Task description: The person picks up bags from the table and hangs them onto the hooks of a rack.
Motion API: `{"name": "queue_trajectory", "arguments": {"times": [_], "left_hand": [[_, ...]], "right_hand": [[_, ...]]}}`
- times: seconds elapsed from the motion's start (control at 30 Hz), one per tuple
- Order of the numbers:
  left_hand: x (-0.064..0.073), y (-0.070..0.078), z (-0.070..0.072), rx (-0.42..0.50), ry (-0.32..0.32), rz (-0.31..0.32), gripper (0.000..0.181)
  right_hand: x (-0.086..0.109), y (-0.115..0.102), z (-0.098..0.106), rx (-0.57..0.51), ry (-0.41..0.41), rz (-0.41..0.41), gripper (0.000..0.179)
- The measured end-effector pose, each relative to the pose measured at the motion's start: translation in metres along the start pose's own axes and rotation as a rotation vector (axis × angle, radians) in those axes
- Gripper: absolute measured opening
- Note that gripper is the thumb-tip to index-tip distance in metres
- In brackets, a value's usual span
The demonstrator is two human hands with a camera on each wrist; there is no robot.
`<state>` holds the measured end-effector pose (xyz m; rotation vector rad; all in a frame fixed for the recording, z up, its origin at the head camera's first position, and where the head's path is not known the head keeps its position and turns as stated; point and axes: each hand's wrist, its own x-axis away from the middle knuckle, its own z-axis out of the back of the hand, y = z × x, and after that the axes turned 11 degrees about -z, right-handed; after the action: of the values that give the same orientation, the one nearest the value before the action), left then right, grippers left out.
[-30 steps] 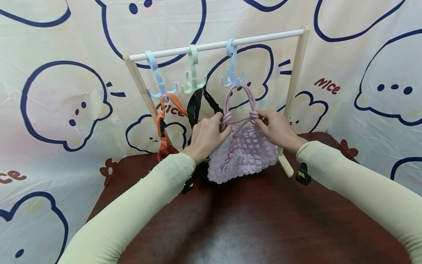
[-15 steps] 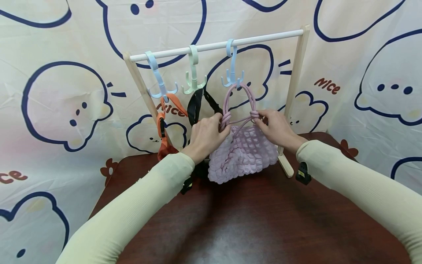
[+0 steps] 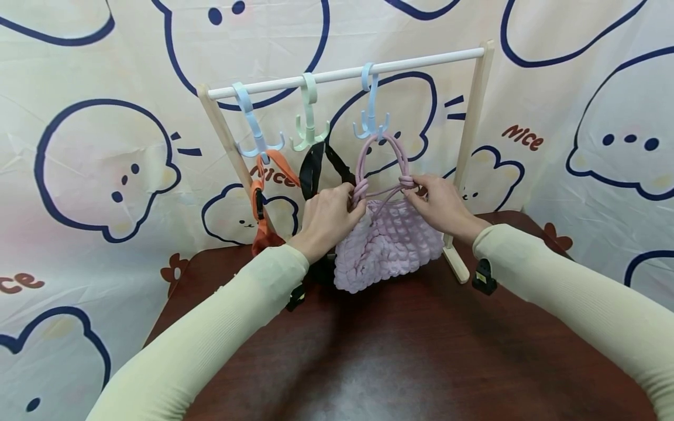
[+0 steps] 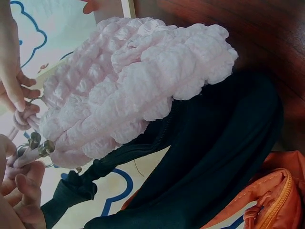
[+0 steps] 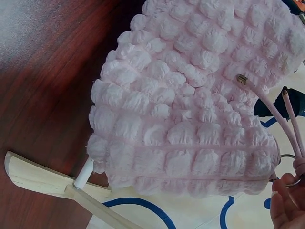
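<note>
Two hands pinch the knotted cord ends of a pink bag's handle: left hand (image 3: 329, 219) at the left knot, right hand (image 3: 442, 204) at the right. Pink bag (image 3: 387, 245) hangs from the right blue hook (image 3: 370, 120), beside a black bag (image 4: 214, 157).

A rack (image 3: 476, 134) stands at the far edge of the table (image 3: 421, 356), with a backdrop cloth (image 3: 95, 175) behind it. Three hooks hang from its rail (image 3: 347, 72): left hook (image 3: 253, 126), middle hook (image 3: 308, 114), right hook (image 3: 371, 108). A quilted bag (image 3: 389, 245) hangs below the right hook, its handles (image 3: 381, 166) looped over it. A zipped bag (image 4: 214, 157) hangs just left of it, a third bag (image 3: 263, 234) farther left. The left hand (image 3: 329, 219) is at the handles' left end, the right hand (image 3: 442, 204) at their right end
</note>
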<state>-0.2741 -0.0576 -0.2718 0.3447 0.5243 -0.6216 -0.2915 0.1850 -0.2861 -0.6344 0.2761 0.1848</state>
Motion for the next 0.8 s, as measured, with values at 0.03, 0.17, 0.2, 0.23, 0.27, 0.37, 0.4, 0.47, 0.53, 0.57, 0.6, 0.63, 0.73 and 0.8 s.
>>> {"name": "queue_trajectory", "arguments": {"times": [0.03,0.17,0.2,0.23,0.27,0.37,0.4,0.47,0.53,0.57,0.6,0.63,0.73,0.8], "left_hand": [[0.0003,-0.0002,0.0001,-0.001,0.0,0.001,0.022],[0.0007,-0.0004,0.0002,-0.01,0.001,-0.004,0.023],[0.0007,-0.0004,0.0003,-0.013,0.002,-0.004,0.023],[0.0007,-0.0004,0.0004,-0.016,0.003,-0.005,0.023],[0.0007,-0.0003,0.0006,-0.018,0.004,-0.005,0.023],[0.0008,0.0001,0.0008,-0.021,0.006,-0.005,0.023],[0.0008,0.0004,0.0008,-0.023,0.006,-0.005,0.024],[0.0013,0.0004,0.0014,-0.026,0.009,-0.005,0.024],[0.0017,0.0005,0.0018,-0.029,0.013,-0.009,0.024],[0.002,0.0007,0.002,-0.031,0.015,-0.012,0.024],[0.0022,0.0008,0.0022,-0.034,0.017,-0.016,0.025],[0.0025,0.001,0.0025,-0.035,0.018,-0.019,0.025],[0.0032,0.0017,0.0033,-0.041,0.02,-0.025,0.026],[0.0033,0.0019,0.0039,-0.046,0.023,-0.026,0.026]], "right_hand": [[0.0001,0.0004,-0.0003,-0.001,-0.003,-0.003,0.045],[0.0001,0.0019,-0.0007,0.002,-0.009,-0.008,0.048],[0.0,0.0021,-0.0006,0.002,-0.006,-0.007,0.048],[-0.0003,0.0024,-0.0005,0.005,-0.002,-0.006,0.048],[-0.0005,0.0025,-0.0005,0.007,0.002,-0.003,0.049],[-0.0006,0.003,-0.0003,0.013,0.014,-0.002,0.049],[-0.0005,0.0033,-0.0002,0.014,0.016,-0.003,0.049],[-0.0009,0.0034,-0.0003,0.015,0.017,-0.004,0.05],[-0.0005,0.0032,0.0001,0.013,0.017,-0.012,0.05],[-0.0005,0.0033,0.0004,0.013,0.018,-0.014,0.05],[-0.0005,0.0035,0.0006,0.013,0.019,-0.014,0.05],[-0.0005,0.0036,0.0008,0.012,0.019,-0.015,0.05],[-0.0007,0.0034,0.0019,0.012,0.016,-0.014,0.05],[-0.0009,0.0038,0.0026,0.009,0.01,-0.012,0.05]]}}
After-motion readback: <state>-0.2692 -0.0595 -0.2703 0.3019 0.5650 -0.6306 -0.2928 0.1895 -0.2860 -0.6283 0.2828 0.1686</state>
